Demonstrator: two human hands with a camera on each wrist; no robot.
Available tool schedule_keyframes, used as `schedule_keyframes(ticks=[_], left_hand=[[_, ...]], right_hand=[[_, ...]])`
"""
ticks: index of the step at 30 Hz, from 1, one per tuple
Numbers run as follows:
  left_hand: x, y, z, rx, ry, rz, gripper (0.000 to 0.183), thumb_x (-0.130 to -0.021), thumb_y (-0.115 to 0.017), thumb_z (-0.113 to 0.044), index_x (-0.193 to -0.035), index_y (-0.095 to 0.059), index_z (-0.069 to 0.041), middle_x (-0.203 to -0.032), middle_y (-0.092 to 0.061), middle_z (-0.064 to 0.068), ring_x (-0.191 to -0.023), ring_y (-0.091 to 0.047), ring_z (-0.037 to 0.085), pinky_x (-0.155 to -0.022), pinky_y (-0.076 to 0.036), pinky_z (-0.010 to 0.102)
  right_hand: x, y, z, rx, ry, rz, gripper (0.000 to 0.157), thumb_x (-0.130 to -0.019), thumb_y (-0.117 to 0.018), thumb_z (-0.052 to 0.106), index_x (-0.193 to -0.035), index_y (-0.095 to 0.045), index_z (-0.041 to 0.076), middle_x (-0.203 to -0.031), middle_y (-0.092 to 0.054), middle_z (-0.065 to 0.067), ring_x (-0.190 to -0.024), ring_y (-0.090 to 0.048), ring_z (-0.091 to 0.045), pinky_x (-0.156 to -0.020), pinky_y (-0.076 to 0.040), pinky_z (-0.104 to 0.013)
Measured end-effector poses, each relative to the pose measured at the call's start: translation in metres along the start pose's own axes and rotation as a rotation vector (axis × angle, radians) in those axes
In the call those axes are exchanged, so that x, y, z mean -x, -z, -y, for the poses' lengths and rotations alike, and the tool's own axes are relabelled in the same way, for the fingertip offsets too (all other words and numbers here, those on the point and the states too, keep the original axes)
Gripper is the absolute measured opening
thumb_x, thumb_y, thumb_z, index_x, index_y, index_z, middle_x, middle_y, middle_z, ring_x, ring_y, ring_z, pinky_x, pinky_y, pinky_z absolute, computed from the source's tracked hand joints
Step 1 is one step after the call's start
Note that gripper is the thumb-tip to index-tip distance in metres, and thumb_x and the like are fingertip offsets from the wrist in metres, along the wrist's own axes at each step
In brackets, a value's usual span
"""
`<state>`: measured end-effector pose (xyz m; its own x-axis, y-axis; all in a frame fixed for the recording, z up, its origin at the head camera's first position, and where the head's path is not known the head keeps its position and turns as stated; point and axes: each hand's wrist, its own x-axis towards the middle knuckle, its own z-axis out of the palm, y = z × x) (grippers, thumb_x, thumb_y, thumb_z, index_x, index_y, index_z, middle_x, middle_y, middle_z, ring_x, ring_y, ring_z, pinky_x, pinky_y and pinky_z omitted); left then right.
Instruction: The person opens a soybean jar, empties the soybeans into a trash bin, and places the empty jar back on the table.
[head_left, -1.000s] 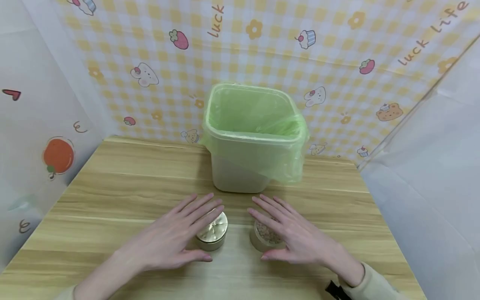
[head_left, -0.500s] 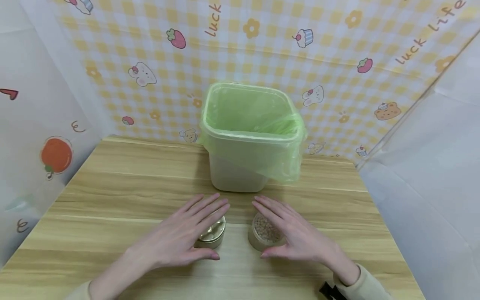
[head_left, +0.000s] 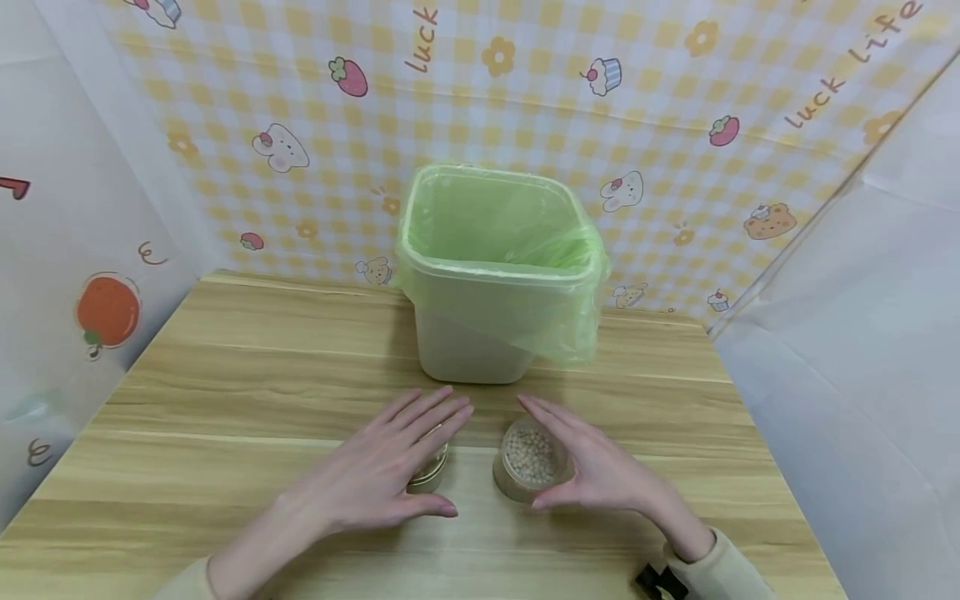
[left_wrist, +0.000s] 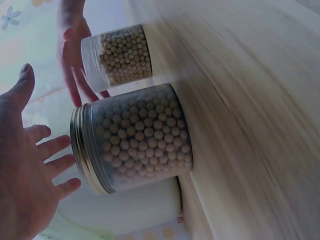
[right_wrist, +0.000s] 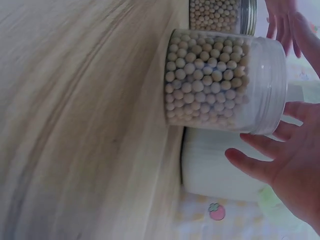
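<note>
My left hand (head_left: 378, 475) is held above a clear jar (left_wrist: 145, 135) with a gold screw lid (left_wrist: 90, 150), full of pale beige beads. In the head view that hand covers most of the lid. Its fingers are spread, and in the left wrist view the fingertips come right up to the lid's edge. A second clear jar (right_wrist: 210, 80) stands upright to the right, lidless, with similar beads (head_left: 531, 454) below its rim. Beside and over its right edge is my right hand (head_left: 596, 467), fingers extended and thumb apart. Neither hand grips anything.
A whitish bin (head_left: 472, 342) with a pale green bag (head_left: 558, 308) folded over its rim stands behind the jars, near the patterned back wall (head_left: 300, 75). Both jars and the bin are on a wood-grain table (head_left: 225, 392). A black object (head_left: 660, 582) is at the right sleeve.
My left hand has moved right, covering more of the gold lid. The right hand has shifted slightly right, leaving more of the beads in the lidless jar visible. The head view has turned slightly.
</note>
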<state>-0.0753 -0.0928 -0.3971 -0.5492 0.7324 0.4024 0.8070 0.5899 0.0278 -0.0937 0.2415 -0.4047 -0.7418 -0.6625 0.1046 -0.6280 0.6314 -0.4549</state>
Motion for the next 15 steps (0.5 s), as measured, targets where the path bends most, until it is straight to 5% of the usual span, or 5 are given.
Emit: schedule_keyframes(ticks=[15], left_hand=[[-0.014, -0.016, -0.012, 0.035, 0.037, 0.012, 0.102, -0.090, -0.048, -0.080, -0.164, -0.027, -0.013, -0.168, -0.036, 0.004, -0.156, -0.033, 0.028, -0.125, -0.031, 0.049]], right_hand=[[0.004, -0.011, -0.019, -0.184, 0.023, 0.048, 0.139, -0.062, -0.097, 0.038, -0.167, -0.008, 0.017, -0.166, -0.035, -0.016, -0.151, -0.040, -0.034, -0.116, -0.037, -0.062]])
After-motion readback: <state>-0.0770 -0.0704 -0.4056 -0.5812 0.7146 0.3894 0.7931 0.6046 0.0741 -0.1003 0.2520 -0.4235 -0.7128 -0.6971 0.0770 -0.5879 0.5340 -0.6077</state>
